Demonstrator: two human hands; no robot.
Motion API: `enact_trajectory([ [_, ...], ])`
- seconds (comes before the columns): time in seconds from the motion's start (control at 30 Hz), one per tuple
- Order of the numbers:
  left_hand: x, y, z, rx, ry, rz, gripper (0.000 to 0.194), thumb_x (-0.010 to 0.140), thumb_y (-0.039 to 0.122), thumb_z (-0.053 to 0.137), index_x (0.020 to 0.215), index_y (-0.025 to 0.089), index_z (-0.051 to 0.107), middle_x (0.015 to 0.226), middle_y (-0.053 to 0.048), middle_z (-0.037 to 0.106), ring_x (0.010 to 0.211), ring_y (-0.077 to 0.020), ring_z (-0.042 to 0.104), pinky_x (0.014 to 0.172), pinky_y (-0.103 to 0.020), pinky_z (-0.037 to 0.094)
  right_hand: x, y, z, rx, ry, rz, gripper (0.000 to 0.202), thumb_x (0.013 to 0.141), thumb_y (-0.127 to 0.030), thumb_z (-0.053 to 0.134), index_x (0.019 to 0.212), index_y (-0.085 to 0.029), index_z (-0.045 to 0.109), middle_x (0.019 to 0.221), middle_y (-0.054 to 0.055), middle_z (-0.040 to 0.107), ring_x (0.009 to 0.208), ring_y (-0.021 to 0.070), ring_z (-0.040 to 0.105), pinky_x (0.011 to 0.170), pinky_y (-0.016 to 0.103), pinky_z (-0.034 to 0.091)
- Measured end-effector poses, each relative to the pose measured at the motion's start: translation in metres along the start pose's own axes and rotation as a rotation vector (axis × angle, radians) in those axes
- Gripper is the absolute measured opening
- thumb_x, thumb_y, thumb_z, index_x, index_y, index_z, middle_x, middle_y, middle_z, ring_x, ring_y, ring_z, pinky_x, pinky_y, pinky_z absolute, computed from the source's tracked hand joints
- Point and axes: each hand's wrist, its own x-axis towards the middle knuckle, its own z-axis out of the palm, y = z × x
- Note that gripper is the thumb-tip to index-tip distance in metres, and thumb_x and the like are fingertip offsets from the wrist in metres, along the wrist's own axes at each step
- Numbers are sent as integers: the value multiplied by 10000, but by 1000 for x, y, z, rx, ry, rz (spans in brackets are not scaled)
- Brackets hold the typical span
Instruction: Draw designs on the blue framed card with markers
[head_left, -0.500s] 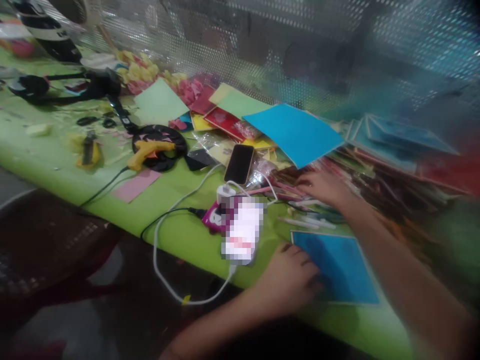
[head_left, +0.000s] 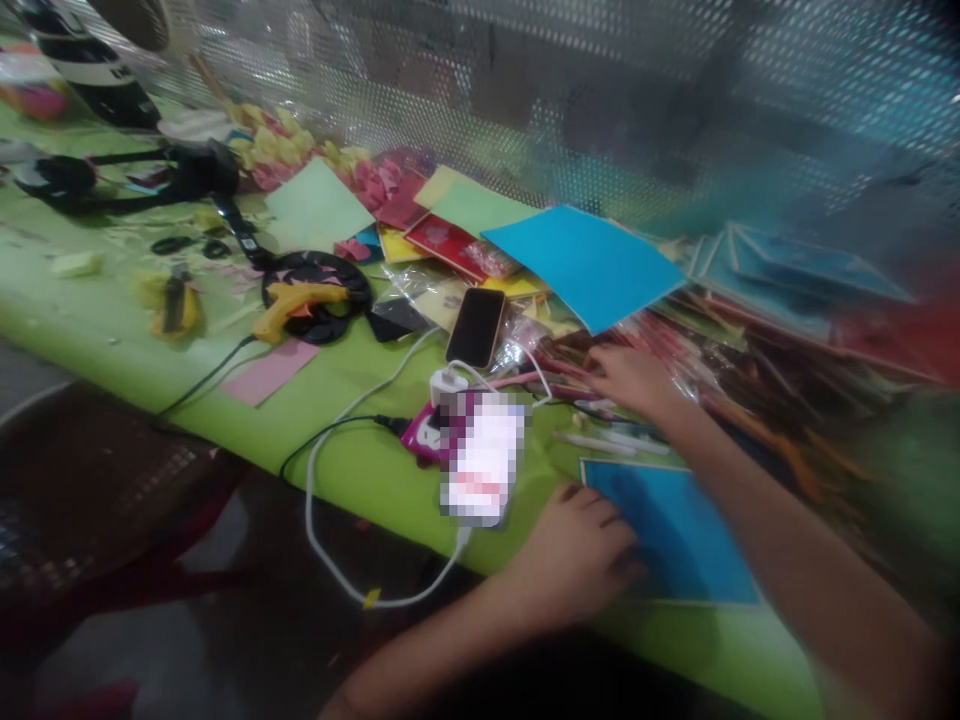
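My left hand (head_left: 585, 545) rests on the green table by the near left part of a blue card (head_left: 682, 535). Its fingers are curled, and their tips are hidden. Farther forward, my right hand (head_left: 626, 378) reaches into loose sticks and paper strips, fingers bent and close together. A pink stick (head_left: 536, 378) runs up to its fingertips; whether they grip it cannot be made out. Several whitish sticks (head_left: 611, 441) lie between the two hands. Beyond my right hand, a larger blue sheet (head_left: 589, 265) slopes over the paper pile.
Left of my hands, a pixelated lit phone (head_left: 484, 465) lies against a magenta power strip (head_left: 426, 435) with a white cable (head_left: 311, 500) looping off the table edge. A dark phone (head_left: 476, 328), yellow glue gun (head_left: 300, 305) and black stand (head_left: 330, 330) lie farther left. Mesh (head_left: 450, 100) rises behind.
My right hand has shifted slightly left and away from me among the sticks. My left hand stays by the blue card. The whole view has moved a little.
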Motion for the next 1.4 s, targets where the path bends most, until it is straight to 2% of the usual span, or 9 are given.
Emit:
enact_trajectory([
  [0.2, 0, 0, 0, -4, 1, -4, 224, 995, 421, 691, 1059, 209, 728, 1078, -27, 742, 1123, -243, 638, 973, -423, 414, -7, -5, -6, 63, 31, -63, 239, 984, -327, 578, 1108, -213, 747, 1213, 103, 747, 1030, 250, 697, 740, 317, 433],
  [0.4, 1, 1, -2, 15, -27, -12, 189, 985, 384, 701, 1045, 205, 717, 1080, -33, 734, 1125, -252, 637, 976, -429, 423, -8, -25, -14, -40, -139, -147, 204, 931, -312, 643, 1054, -204, 763, 1113, 109, 763, 962, 262, 707, 693, 313, 412],
  [0.63, -1, 2, -4, 9, -2, -13, 181, 998, 373, 686, 1041, 202, 725, 1054, -36, 740, 1106, -241, 641, 960, -408, 425, -8, -24, -12, -20, -81, -169, 266, 912, -209, 593, 1151, -164, 701, 1168, 153, 763, 996, 277, 707, 764, 322, 445],
  [0.77, -1, 0, -2, -48, 47, -13, 190, 1002, 381, 686, 1069, 209, 728, 1067, -35, 763, 1106, -237, 652, 957, -405, 420, -19, -6, -20, 269, 65, -169, 232, 880, -229, 620, 1090, -182, 706, 1126, 113, 774, 982, 255, 702, 813, 321, 476],
  [0.9, -1, -2, -1, -192, 150, -36, 137, 992, 337, 706, 1061, 220, 720, 1097, -19, 783, 1104, -228, 671, 969, -399, 427, -46, 8, -27, 796, 173, -88, 154, 791, -303, 745, 881, -217, 652, 858, 49, 757, 825, 242, 719, 783, 357, 529],
  [1.0, -2, -3, -3, -342, 341, -95, 101, 1014, 309, 657, 1045, 220, 692, 1051, -20, 774, 1011, -207, 683, 916, -376, 459, -78, 9, -27, 1262, 118, -51, 201, 785, -340, 803, 826, -240, 634, 791, 12, 731, 802, 244, 756, 778, 384, 574],
  [1.13, -3, -4, -3, -490, 632, -246, 152, 1026, 346, 600, 1022, 195, 616, 987, -55, 707, 944, -198, 664, 856, -342, 508, -118, 7, -13, 1527, 132, 19, 263, 730, -355, 897, 830, -217, 697, 798, 4, 708, 699, 187, 709, 648, 325, 566],
  [1.2, -1, -4, -3, -496, 634, -260, 178, 1027, 368, 592, 1056, 193, 598, 989, -59, 695, 925, -195, 660, 844, -338, 516, -133, 5, -5, 1592, 130, 48, 283, 725, -363, 915, 849, -212, 710, 789, 1, 701, 686, 166, 677, 649, 315, 568],
  [1.4, 6, 5, -6, -240, 402, -162, 279, 1068, 450, 512, 1012, 195, 610, 913, -53, 681, 857, -218, 630, 787, -358, 488, -164, -5, 11, 1607, 151, 105, 284, 716, -343, 938, 845, -231, 711, 820, -10, 668, 722, 149, 643, 646, 280, 556],
])
